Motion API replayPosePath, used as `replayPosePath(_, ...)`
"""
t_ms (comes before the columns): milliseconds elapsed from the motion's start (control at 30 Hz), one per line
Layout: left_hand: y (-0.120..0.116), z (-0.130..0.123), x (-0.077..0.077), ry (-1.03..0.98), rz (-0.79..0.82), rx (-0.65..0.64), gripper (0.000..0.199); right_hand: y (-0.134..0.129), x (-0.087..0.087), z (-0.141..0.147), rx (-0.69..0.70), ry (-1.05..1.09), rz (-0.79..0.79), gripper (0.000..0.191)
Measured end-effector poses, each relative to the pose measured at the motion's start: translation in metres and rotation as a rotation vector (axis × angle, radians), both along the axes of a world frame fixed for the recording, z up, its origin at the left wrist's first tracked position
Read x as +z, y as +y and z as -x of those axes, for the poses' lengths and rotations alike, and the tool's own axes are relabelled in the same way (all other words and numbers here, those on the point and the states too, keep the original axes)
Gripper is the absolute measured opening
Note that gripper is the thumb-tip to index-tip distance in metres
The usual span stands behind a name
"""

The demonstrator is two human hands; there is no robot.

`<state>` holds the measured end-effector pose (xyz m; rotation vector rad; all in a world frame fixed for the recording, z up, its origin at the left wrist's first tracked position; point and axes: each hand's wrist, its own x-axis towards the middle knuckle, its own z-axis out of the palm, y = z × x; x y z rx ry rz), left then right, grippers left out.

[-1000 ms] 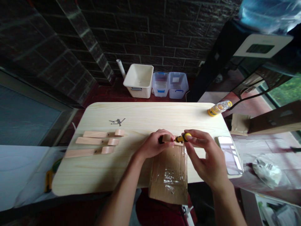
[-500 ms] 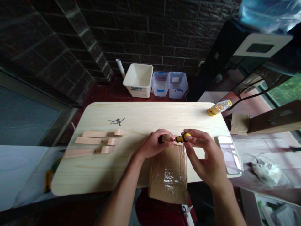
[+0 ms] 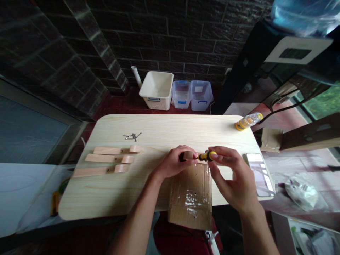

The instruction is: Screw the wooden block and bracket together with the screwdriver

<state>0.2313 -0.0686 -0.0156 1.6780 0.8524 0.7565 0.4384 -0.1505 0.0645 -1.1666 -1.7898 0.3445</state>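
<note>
Well, 3 bins [image 3: 181,102] sit beyond screwdriver [image 3: 208,156].

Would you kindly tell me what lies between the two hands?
The head view shows a yellow-and-black tool there, held by the right hand, with its other end near the wooden piece in the left hand.
</note>
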Motion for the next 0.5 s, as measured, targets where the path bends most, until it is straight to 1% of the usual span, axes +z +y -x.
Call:
replayPosePath(133, -0.0002, -0.0004, -0.0005, 0.004, 0.005, 0.014, 0.014, -0.0011, 0.0012, 0.0, 0.033, -0.003, 0.022, 0.037)
replayPosePath(300, -0.0007, -0.0007, -0.0008, -0.01, 0.01, 0.013, 0.012, -0.0007, -0.0001, -0.0001, 0.009, 0.0, 0.006, 0.036)
replayPosePath(500, -0.0012, -0.0017, 0.0012, -0.015, 0.014, 0.024, 0.009, 0.0, -0.0004, 0.0001, 0.016, 0.002, 0.006, 0.035)
